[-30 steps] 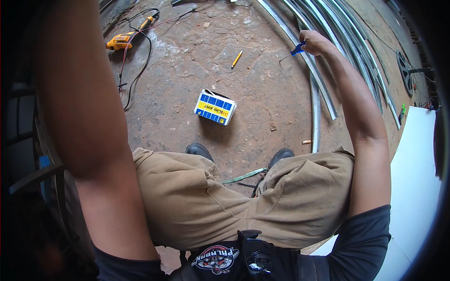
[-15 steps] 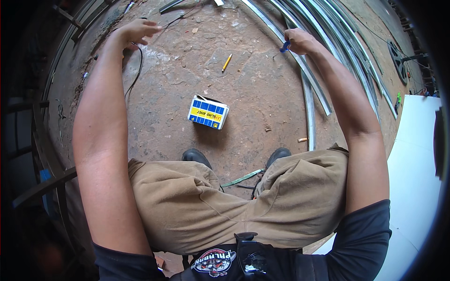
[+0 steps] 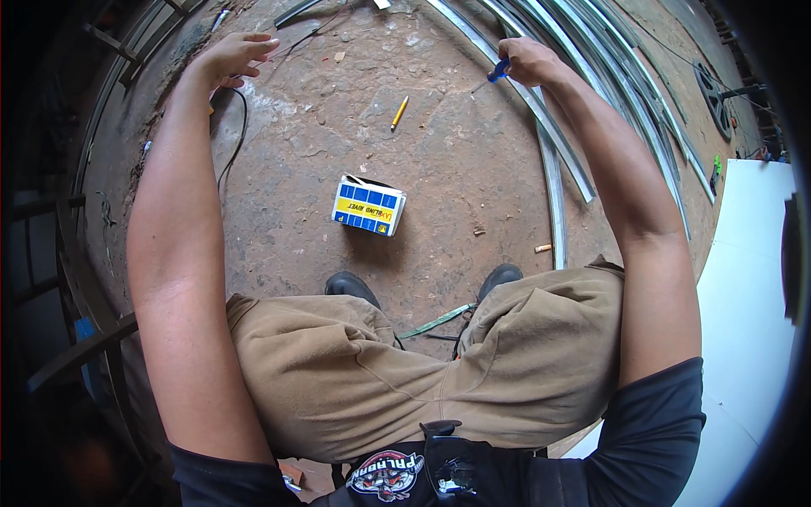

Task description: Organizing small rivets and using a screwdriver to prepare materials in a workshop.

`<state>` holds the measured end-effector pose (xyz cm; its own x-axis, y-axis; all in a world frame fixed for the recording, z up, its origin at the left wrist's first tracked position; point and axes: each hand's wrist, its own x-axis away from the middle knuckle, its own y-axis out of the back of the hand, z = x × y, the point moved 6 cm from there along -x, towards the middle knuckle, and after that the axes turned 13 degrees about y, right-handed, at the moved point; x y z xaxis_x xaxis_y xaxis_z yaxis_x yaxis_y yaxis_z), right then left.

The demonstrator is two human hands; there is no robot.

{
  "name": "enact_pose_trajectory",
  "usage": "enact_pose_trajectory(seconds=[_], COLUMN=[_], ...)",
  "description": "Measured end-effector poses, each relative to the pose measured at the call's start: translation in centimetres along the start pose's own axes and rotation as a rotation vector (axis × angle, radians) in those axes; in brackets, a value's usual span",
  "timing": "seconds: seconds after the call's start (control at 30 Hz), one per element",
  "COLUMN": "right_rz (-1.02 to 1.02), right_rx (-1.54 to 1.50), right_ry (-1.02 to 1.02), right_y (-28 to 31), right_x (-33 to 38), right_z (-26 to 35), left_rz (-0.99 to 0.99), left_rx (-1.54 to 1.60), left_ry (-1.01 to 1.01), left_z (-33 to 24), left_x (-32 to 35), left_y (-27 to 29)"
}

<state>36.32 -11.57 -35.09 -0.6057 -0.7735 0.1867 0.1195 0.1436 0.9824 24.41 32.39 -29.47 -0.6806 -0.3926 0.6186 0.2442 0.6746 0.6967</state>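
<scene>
Out at the upper left, my left hand (image 3: 236,59) hangs with its fingers loosely spread and nothing in them, above a dark cable (image 3: 242,127). My right hand (image 3: 530,62) is wrapped round the blue handle of a screwdriver (image 3: 499,70), whose thin shaft points down and left over the floor. Metal channels pass just beneath that hand. Between my two hands a yellow pencil-like stick (image 3: 400,113) lies on the ground. Closer to me sits a blue, yellow and white cardboard box (image 3: 369,205), its top flap partly raised.
Long silvery metal channels (image 3: 583,76) run along the right side. A white sheet (image 3: 743,296) lies at far right, near a black wheel-like part (image 3: 714,101). Dark metal framing (image 3: 76,279) stands at left. A cigarette butt (image 3: 543,248) is on the rough floor (image 3: 304,169).
My right hand has shifted slightly up and left with the screwdriver, and more of its shaft shows. My left hand has moved slightly left, fingers still loose. The view has shifted a little.
</scene>
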Motion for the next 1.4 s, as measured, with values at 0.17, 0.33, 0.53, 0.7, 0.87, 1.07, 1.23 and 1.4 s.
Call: enact_pose_trajectory(seconds=[0.17, 0.33, 0.53, 0.7, 0.87, 1.07, 1.23, 1.4], right_rz=[0.057, -0.046, 0.024, 0.054, 0.031, 0.094, -0.014, 0.038], right_rx=[0.003, -0.019, 0.011, 0.027, 0.015, 0.031, 0.049, 0.039], right_ry=[-0.026, -0.077, -0.067, -0.07, -0.069, -0.041, -0.082, -0.078], right_y=[-0.5, 0.7, 0.2, -0.1, 0.2, 0.1, 0.3, 0.7], right_x=[-0.1, -0.1, -0.1, 0.0, 0.4, 0.3, 0.2, 0.1], right_z=[0.4, 1.0, 0.9, 0.4, 0.9, 1.6, 0.8, 1.8], left_rz=[-0.015, -0.008, -0.017, -0.023, -0.003, -0.015, -0.028, -0.025], left_rx=[0.013, 0.004, -0.002, 0.001, 0.006, 0.003, 0.004, 0.019], left_ry=[-0.014, -0.018, -0.024, -0.027, -0.028, -0.03, -0.026, -0.021], left_z=[0.0, -0.4, -0.2, -0.2, -0.2, 0.0, -0.4, 0.0], left_x=[0.0, 0.0, 0.1, 0.2, 0.2, 0.3, 0.5, 0.6], left_y=[0.0, -0.1, 0.1, 0.0, -0.1, 0.0, -0.1, 0.2])
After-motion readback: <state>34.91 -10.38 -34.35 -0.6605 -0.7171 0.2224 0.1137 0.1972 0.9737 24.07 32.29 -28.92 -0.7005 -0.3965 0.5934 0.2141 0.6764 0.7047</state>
